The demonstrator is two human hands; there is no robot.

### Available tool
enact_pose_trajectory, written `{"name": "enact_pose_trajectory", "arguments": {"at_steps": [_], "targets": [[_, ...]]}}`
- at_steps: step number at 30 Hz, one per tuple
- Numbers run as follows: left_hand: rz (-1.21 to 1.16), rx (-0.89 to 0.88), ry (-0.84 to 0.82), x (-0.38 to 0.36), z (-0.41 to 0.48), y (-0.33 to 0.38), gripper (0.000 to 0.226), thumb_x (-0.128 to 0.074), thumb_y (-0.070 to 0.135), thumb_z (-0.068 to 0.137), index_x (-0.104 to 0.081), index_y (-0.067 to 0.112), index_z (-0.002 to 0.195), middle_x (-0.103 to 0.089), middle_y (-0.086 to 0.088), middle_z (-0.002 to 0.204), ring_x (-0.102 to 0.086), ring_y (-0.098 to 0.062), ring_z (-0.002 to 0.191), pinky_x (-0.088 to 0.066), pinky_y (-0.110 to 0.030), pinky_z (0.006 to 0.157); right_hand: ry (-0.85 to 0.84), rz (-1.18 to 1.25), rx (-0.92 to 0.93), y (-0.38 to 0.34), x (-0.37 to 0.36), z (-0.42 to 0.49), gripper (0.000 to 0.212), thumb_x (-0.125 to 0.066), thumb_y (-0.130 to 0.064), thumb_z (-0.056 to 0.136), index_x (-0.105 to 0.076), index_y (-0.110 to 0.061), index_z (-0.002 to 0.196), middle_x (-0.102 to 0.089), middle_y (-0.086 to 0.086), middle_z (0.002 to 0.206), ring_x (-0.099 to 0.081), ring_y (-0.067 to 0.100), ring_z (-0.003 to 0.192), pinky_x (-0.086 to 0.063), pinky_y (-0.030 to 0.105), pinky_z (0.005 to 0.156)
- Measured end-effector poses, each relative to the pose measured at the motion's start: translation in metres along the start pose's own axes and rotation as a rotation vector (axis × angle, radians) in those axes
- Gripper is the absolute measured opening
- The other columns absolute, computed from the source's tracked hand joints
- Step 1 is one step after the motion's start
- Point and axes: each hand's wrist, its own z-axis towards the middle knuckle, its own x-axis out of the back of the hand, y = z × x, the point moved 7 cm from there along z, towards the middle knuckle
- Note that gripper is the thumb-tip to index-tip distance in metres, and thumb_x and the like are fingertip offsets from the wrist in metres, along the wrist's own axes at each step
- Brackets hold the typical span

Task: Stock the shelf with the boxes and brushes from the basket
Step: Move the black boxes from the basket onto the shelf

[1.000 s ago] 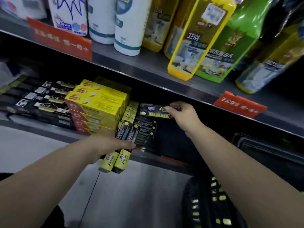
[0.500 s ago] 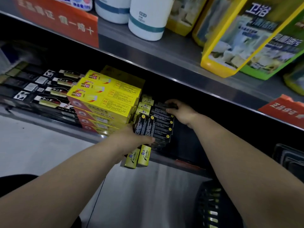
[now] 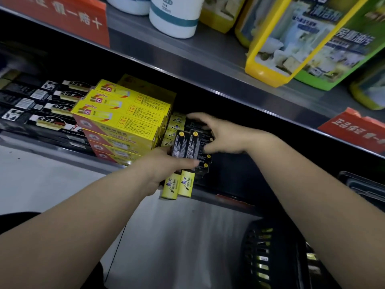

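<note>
left hand (image 3: 166, 170) grips two boxes (image 3: 185, 147), fingers curled, ready for shelf (image 3: 220, 198) | right hand (image 3: 220, 138), fingers spread, steadies stack (image 3: 205, 165) against toppling

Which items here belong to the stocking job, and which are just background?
Job: left hand gripping two black-and-yellow boxes; right hand on the shelved stack; basket; lower shelf.
Background: white bottles; yellow and green cleaner bottles; red tags, all along the upper shelf.
</note>
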Motion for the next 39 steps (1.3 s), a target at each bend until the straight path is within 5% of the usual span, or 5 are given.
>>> {"name": "enact_pose_trajectory", "arguments": {"at_steps": [4,10,20,33,39], "targets": [[-0.059,0.017,-0.097,-0.012,-0.007,0.006,0.034,-0.081,0.020,0.066,-0.063,0.015,0.094,-0.073,-0.006,0.077,-0.070,-0.018,0.066,-0.056,-0.031,0.054,-0.012,-0.028,0.078,-0.021,0.000,-0.035,0.091,-0.088,-0.028,0.056,-0.036,-0.036,0.131,-0.049,-0.013,0.122,-0.050,0.003,0.109,-0.043,0.015,0.090],[0.008,0.031,0.059,-0.001,-0.005,0.004,0.050,-0.075,0.041,0.074,-0.058,0.015,0.112,-0.067,-0.006,0.104,-0.062,-0.021,0.093,-0.053,-0.034,0.075,0.151,-0.163,0.012,0.013,0.020,-0.051,0.041,-0.080,-0.037,0.067,-0.052,-0.022,0.092,-0.055,-0.008,0.079,-0.047,0.007,0.070,-0.036,0.022,0.060],[0.065,0.024,0.078,-0.002,0.001,0.001,0.025,-0.068,0.027,0.079,-0.059,0.017,0.100,-0.066,-0.007,0.101,-0.061,-0.031,0.102,-0.048,-0.046,0.094,0.572,-0.015,-0.254,0.077,0.054,0.005,0.038,-0.046,-0.034,0.097,-0.045,-0.020,0.132,-0.050,0.007,0.133,-0.048,0.026,0.119,-0.036,0.027,0.091],[0.156,-0.100,0.109,0.004,0.019,0.003,0.077,-0.066,0.036,0.084,-0.027,0.020,0.148,-0.046,-0.002,0.143,-0.045,-0.025,0.128,-0.033,-0.026,0.097,0.251,-0.154,-0.229,0.062,0.017,0.040,0.050,-0.041,-0.010,0.098,-0.028,-0.021,0.145,-0.034,0.009,0.147,-0.041,0.022,0.127,-0.032,0.020,0.091],[0.264,-0.223,0.065,-0.003,0.009,0.016,0.039,-0.066,0.035,0.085,-0.062,0.016,0.118,-0.067,0.007,0.089,-0.061,-0.008,0.081,-0.045,-0.019,0.063,0.007,-0.203,0.203,-0.023,0.006,-0.011,0.066,-0.073,-0.008,0.076,-0.047,-0.030,0.132,-0.032,0.001,0.143,-0.030,0.008,0.130,-0.024,0.017,0.105]]}}
